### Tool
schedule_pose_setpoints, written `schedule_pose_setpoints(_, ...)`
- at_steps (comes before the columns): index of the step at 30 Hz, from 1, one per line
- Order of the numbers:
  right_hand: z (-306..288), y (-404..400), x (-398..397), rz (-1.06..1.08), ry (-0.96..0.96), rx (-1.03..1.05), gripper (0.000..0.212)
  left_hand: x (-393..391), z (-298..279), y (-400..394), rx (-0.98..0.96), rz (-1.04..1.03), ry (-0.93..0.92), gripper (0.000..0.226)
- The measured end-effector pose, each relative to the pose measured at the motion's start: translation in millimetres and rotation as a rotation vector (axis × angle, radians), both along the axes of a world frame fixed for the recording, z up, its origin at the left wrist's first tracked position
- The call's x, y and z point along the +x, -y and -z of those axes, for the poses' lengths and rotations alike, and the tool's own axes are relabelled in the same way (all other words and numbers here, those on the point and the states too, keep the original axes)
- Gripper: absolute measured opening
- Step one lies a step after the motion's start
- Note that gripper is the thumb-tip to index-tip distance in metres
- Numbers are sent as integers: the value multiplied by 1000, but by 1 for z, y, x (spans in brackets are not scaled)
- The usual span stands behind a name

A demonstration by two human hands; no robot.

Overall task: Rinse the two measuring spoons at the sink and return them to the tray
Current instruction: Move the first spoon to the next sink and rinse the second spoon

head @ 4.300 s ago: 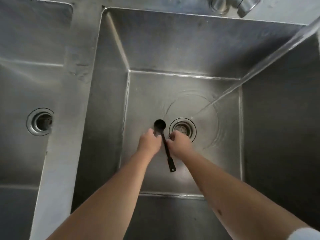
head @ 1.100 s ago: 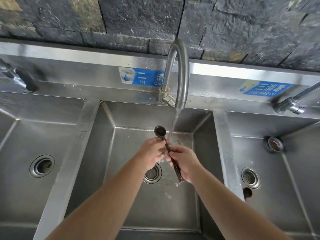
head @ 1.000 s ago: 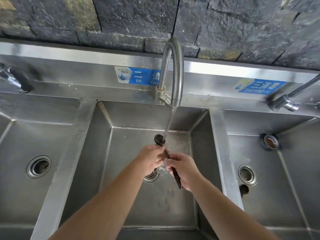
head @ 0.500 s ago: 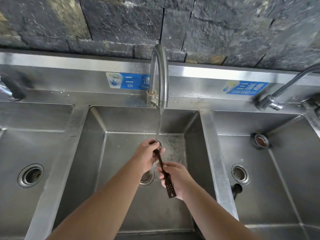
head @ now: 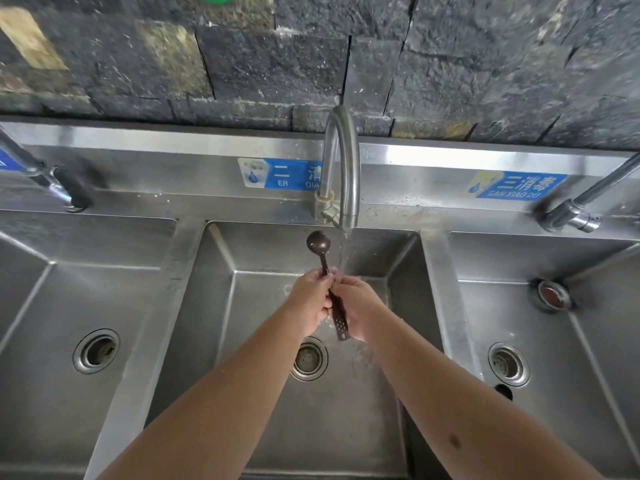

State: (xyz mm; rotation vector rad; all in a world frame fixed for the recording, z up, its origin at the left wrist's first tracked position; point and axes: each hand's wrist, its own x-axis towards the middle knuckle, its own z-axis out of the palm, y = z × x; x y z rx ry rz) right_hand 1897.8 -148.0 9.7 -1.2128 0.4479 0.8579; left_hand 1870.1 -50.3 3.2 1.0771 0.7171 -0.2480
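Both hands grasp one dark measuring spoon (head: 334, 299) over the middle sink (head: 214, 306): left hand (head: 311, 299) and right hand (head: 358, 306) clasp the handle. The bowl points up beside the faucet (head: 343, 168) stream.

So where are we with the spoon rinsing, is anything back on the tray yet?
Done: nothing shows as finished; no tray is in view. In hand: both the left hand and right hand grip the dark measuring spoon over the middle sink basin, its bowl up beside the stream running from the faucet. I can only make out one spoon for certain. Left: finish rinsing, then carry the spoons back to the tray.
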Motion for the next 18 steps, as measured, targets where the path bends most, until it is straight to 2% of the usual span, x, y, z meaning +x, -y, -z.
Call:
schedule_pose_setpoints(3,-2,-11,21,-67,16,35,22,9,-8,-9,-56,-106,12,24)
schedule_pose_setpoints(8,-18,-23,45,-239,136,49,21,23,-20,-24,-80,-133,62,29)
schedule_pose_setpoints(14,-37,-33,43,-235,216,55,24,27,-30,-32,-117,-183,130,31)
schedule_pose_setpoints(18,-26,-17,13,-131,176,-59,22,4,-20,-23,-152,-73,50,25)
